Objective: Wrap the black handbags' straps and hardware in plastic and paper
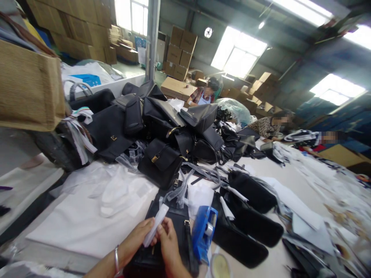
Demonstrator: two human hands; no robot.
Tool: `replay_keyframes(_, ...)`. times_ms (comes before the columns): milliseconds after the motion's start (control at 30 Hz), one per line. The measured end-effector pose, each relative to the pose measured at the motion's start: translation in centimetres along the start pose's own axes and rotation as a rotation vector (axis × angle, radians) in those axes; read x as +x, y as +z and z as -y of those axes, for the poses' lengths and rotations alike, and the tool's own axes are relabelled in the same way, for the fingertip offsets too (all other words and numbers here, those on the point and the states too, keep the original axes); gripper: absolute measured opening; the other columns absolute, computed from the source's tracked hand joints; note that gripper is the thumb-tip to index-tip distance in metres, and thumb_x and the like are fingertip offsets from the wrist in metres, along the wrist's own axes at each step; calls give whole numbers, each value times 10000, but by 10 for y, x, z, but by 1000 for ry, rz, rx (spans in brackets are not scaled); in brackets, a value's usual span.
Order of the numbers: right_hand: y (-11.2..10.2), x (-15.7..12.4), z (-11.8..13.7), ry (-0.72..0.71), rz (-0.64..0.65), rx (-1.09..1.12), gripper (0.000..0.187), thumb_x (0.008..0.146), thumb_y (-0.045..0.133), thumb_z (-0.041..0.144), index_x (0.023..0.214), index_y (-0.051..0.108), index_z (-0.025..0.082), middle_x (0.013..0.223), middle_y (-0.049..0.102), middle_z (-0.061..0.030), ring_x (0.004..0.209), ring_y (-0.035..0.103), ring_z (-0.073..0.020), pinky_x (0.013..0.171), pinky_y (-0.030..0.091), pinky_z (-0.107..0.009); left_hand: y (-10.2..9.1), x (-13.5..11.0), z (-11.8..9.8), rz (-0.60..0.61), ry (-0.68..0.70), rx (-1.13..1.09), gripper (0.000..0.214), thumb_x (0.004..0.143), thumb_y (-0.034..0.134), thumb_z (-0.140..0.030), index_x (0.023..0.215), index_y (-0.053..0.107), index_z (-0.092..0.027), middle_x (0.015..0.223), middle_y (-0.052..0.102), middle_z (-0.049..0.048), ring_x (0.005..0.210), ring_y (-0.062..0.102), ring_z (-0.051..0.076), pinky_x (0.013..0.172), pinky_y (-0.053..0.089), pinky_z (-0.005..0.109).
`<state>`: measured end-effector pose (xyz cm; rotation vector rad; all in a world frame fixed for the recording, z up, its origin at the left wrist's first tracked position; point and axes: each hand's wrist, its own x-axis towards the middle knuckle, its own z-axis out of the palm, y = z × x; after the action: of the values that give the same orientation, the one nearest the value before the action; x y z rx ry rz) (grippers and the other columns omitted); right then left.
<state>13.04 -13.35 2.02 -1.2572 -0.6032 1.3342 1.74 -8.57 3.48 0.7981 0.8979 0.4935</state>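
Both my hands meet over a black handbag (pixel 174 221) with gold buckles that lies in front of me. Between them is a folded strip of white paper (pixel 156 226), tilted up and away. My left hand (pixel 140 233), with a silver bangle at the wrist, pinches the strip from the left. My right hand (pixel 168 239) has thumb and fingers closed on its right edge. Just right of the bag stands a blue tape dispenser (pixel 204 233). Clear plastic wrapping (pixel 181 191) lies across the bag's far end.
A heap of black bags (pixel 162 116) rises beyond. Black bag pieces (pixel 242 239) lie at the right, near a tape roll (pixel 220 266). White sheets (pixel 95 216) cover the table's left. A tan bag (pixel 29 85) stands close at the left. Co-workers (pixel 203 94) sit farther back.
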Motion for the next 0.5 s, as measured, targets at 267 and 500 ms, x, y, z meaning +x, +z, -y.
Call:
replay_keyframes(267, 1, -1, -1, -109, -169, -505, 135, 860, 486, 326, 943, 490, 219, 783, 616, -13, 688, 614, -183, 578, 490, -279, 19, -8, -17, -55, 20, 59, 546, 749, 594, -648, 942, 670, -143, 725, 665, 33, 630, 570, 182, 632, 458, 279)
replay_keyframes(500, -5, -18, 14, -241, -61, -989, 460, 686, 606, 174, 1127, 476, 203, 941, 661, -39, 823, 654, -251, 732, 522, -364, 9, 5, -6, -88, -72, 62, 420, 715, 710, -514, 901, 685, -138, 777, 704, 47, 699, 619, 207, 674, 494, 290)
